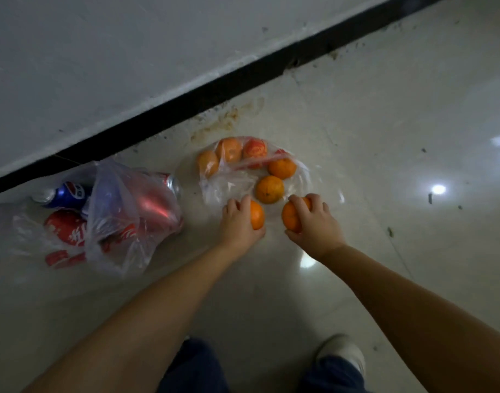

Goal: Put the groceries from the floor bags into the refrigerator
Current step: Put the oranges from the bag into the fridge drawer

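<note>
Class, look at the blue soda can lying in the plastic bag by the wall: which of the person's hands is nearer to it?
Left. The left hand, gripping an orange, is right of the blue can. The right hand, gripping another orange, lies further right.

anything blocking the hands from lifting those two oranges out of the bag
Nothing visible. The left hand and right hand each already grip an orange at the open edge of the clear bag; no plastic covers them.

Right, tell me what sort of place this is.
Probably an indoor room in a home, seen at floor level: a glossy tiled floor, a white wall with a black baseboard, and clear plastic grocery bags of oranges and soda cans on the floor.
</note>
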A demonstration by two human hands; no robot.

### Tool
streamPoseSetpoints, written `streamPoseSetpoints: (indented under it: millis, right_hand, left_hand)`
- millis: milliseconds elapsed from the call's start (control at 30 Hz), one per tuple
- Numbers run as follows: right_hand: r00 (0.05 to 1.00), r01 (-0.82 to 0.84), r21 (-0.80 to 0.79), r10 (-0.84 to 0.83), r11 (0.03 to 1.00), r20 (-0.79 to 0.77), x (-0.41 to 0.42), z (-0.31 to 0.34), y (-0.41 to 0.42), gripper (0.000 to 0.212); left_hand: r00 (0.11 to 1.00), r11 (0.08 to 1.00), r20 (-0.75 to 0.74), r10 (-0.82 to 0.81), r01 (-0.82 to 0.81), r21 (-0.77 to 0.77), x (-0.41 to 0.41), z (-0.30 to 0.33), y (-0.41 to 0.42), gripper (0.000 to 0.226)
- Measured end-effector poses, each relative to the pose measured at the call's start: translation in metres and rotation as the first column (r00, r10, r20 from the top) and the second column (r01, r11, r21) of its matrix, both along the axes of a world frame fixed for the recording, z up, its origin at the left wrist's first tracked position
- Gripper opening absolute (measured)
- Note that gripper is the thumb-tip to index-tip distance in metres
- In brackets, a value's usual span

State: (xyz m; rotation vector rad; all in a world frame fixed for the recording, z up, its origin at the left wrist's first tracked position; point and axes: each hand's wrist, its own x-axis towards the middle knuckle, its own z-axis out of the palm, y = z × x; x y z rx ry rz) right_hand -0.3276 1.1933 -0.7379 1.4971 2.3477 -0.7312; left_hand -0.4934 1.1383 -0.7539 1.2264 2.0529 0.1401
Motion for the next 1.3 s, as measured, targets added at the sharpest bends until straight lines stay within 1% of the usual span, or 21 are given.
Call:
streamPoseSetpoints:
  millis: [67,167,267,333,533,667,733,867,1000,1067,1167,1300]
  right_hand:
    - [0.999,0.025,-0.044,-0.026,0.999,-0.019,0.005,0.025,-0.027,0.076]
    - [0.995,0.101,-0.118,-0.098,0.988,0.024,0.013,0.067,-0.059,0.077]
    - [0.994,0.106,-0.147,-0.1,0.983,0.052,0.019,0.118,-0.078,0.075]
    - [0.993,0.11,-0.152,-0.101,0.982,0.064,0.022,0.16,-0.085,0.074]
    - [0.984,0.177,-0.108,-0.174,0.978,0.034,0.028,0.321,-0.085,0.072]
    - [0.969,0.248,-0.04,-0.247,0.968,0.019,0.044,0.422,-0.092,0.071]
    - [0.944,0.33,0.002,-0.33,0.944,0.008,0.055,0.469,-0.101,0.072]
    - [0.831,0.557,0.099,-0.554,0.825,-0.053,0.093,0.555,-0.131,0.073]
    - [0.728,0.683,0.202,-0.677,0.702,-0.11,0.156,0.624,-0.176,0.074]
    - [0.66,0.744,0.253,-0.741,0.619,-0.127,0.196,0.653,-0.205,0.074]
    - [0.543,0.82,0.309,-0.824,0.481,-0.158,0.266,0.689,-0.26,0.074]
    - [0.415,0.875,0.351,-0.891,0.334,-0.186,0.368,0.722,-0.354,0.072]
  left_hand:
    - [0.999,1.0,0.047,0.009,-0.008,-0.02,0.014,0.021,-0.024,0.078]
    - [0.996,0.996,0.082,0.026,-0.018,-0.09,0.029,0.065,-0.055,0.076]
    - [0.997,0.993,0.076,-0.017,0.026,-0.116,0.032,0.123,-0.071,0.072]
    - [0.997,0.991,0.046,-0.067,0.072,-0.116,0.028,0.169,-0.076,0.071]
    - [0.979,0.981,-0.059,-0.194,0.193,-0.031,0.018,0.338,-0.063,0.072]
    - [0.931,0.935,-0.112,-0.347,0.353,0.042,0.035,0.44,-0.044,0.072]
    - [0.902,0.899,-0.112,-0.417,0.428,0.096,0.048,0.488,-0.037,0.073]
    - [0.785,0.761,-0.202,-0.585,0.618,0.198,0.09,0.586,-0.029,0.069]
    - [0.627,0.555,-0.246,-0.739,0.774,0.306,0.16,0.663,-0.031,0.067]
    - [0.564,0.464,-0.271,-0.78,0.812,0.354,0.208,0.693,-0.041,0.067]
    - [0.476,0.346,-0.262,-0.84,0.84,0.417,0.293,0.732,-0.074,0.069]
    - [0.309,0.15,-0.275,-0.91,0.867,0.476,0.419,0.762,-0.144,0.069]
